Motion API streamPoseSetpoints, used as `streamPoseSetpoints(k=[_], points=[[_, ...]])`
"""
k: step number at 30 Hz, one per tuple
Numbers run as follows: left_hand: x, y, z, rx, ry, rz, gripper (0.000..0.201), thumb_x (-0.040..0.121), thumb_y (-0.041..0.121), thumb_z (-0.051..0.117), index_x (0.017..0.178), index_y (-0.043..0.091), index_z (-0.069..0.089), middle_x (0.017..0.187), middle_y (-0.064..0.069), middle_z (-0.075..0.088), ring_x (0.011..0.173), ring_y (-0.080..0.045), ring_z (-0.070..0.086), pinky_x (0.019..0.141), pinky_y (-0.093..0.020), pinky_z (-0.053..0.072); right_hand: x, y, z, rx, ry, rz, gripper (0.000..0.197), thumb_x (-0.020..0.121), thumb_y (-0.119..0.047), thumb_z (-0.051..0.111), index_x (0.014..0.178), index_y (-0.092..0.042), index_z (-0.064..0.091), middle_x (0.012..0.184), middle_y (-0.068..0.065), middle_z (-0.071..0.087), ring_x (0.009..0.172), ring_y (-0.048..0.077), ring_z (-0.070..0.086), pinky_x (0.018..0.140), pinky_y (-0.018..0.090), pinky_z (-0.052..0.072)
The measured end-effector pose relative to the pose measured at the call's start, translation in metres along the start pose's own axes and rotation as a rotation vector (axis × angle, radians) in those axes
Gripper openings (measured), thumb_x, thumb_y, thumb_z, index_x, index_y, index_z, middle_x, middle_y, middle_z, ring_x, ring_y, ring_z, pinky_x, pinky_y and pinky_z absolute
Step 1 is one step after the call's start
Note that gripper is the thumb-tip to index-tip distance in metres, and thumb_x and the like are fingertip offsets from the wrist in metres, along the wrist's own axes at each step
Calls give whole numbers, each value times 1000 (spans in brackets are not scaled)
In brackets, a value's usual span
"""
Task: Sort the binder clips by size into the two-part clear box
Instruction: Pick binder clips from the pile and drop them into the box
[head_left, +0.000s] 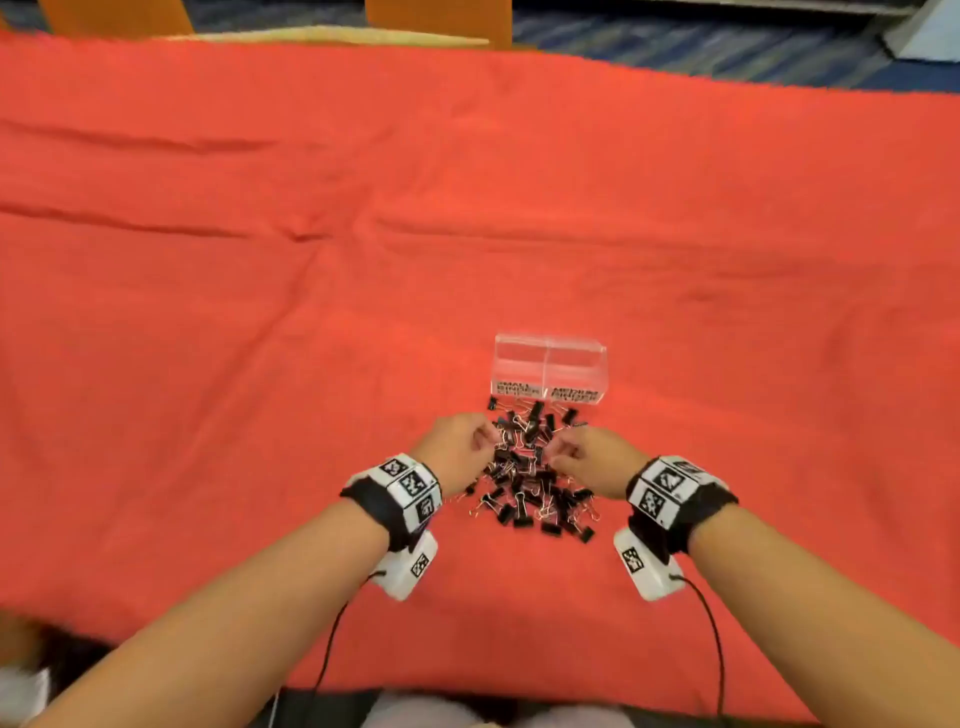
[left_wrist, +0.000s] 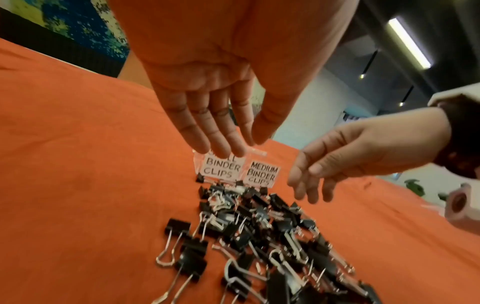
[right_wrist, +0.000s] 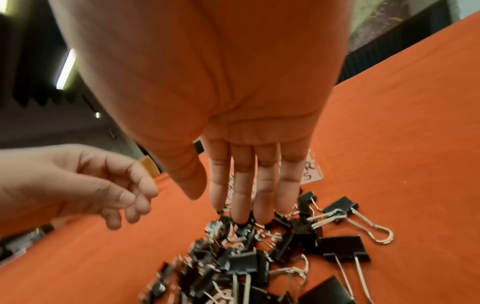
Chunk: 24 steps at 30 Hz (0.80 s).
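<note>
Red cloth (head_left: 260, 312) fills the head view; wrist views show both hands (left_wrist: 207, 115) (right_wrist: 246, 174) loose-fingered, empty, over binder clips (head_left: 535, 467).

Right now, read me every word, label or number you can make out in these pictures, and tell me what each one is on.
"BINDER CLIPS": left label on the clear box; its top word is hidden behind the left hand fingers.
"MEDIUM BINDER CLIPS": right label on the same box.
Right wrist view: only stray letters "R" and "S" of a label show past the right hand.
Wristband markers: black-and-white patterns, no readable text.
Binder clips: no print visible.
</note>
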<state>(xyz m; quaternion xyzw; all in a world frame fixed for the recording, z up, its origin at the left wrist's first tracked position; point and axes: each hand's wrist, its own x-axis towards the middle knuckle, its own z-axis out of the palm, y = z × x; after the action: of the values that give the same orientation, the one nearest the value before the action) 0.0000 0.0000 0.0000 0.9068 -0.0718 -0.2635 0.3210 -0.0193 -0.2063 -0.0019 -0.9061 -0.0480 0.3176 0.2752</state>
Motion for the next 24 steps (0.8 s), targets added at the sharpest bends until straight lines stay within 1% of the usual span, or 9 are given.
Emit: streamPoseSetpoints(k=[3, 5, 8, 10, 14, 17, 19, 21, 24], points=[[22, -7, 17, 102, 5, 12, 20, 87, 11, 57, 104, 18, 62, 109, -1, 61, 97, -15, 58, 88, -28, 50, 28, -3, 10, -82, 94, 15, 29, 93, -19, 49, 121, -18, 57, 116, 2, 63, 85, 12, 60, 69, 18, 49], [31, -10, 26, 143, 9, 3, 28, 87, 9, 57, 113, 15, 60, 119, -4, 56, 110, -21, 56, 98, -33, 47, 40, -5, 18, -127, 126, 9, 35, 91, -16, 50, 125, -18, 55, 121, 6, 59, 102, 19, 59, 83, 27, 50], [42, -18, 32, 132, 82, -39, 35, 89, 9, 56, 124, 13, 54, 128, -7, 49, 117, -25, 53, 103, -34, 45, 44, 2, 32, -212, 135, 20, 44, 90, -15, 50, 133, -20, 47, 126, 7, 53, 119, 25, 48, 98, 39, 47], [53, -22, 30, 103, 117, -71, 36, 90, 10, 55, 126, 13, 53, 132, -8, 47, 117, -24, 53, 104, -37, 46, 43, 10, 34, -226, 174, 54, 45, 90, -15, 48, 135, -21, 45, 127, 6, 51, 122, 25, 44, 97, 42, 46], [67, -30, 32, 156, 91, -83, 34, 93, 12, 51, 127, 13, 53, 144, -14, 40, 133, -30, 43, 113, -41, 35, 40, 24, 26, -233, 201, 81, 36, 90, -17, 45, 125, -15, 53, 120, 7, 53, 118, 25, 47, 94, 44, 48], [74, -34, 36, 195, 71, -77, 32, 93, 14, 51, 124, 16, 57, 146, -14, 39, 129, -30, 47, 110, -43, 39, 51, 19, 16, -186, 264, 43, 31, 91, -16, 47, 121, -17, 55, 114, 5, 59, 97, 20, 54, 85, 38, 53], [75, -35, 38, 205, 74, -58, 29, 93, 14, 51, 121, 16, 59, 141, -13, 43, 122, -30, 52, 104, -43, 46, 61, 10, 14, -162, 287, -6, 31, 90, -13, 48, 120, -17, 56, 108, 6, 64, 84, 17, 53, 79, 33, 54], [74, -36, 39, 214, 101, -38, 25, 93, 16, 52, 117, 13, 58, 125, -9, 51, 110, -29, 57, 93, -42, 51, 71, 0, 16, -173, 287, -58, 33, 89, -10, 49, 121, -17, 56, 112, 6, 62, 96, 20, 56, 88, 36, 52], [69, -34, 36, 191, 154, -16, 12, 89, 11, 56, 100, 9, 54, 110, -11, 55, 99, -29, 56, 84, -39, 50, 88, -10, 24, -226, 264, -131, 40, 88, -9, 50, 127, -16, 54, 127, 8, 57, 123, 25, 47, 106, 40, 41]])
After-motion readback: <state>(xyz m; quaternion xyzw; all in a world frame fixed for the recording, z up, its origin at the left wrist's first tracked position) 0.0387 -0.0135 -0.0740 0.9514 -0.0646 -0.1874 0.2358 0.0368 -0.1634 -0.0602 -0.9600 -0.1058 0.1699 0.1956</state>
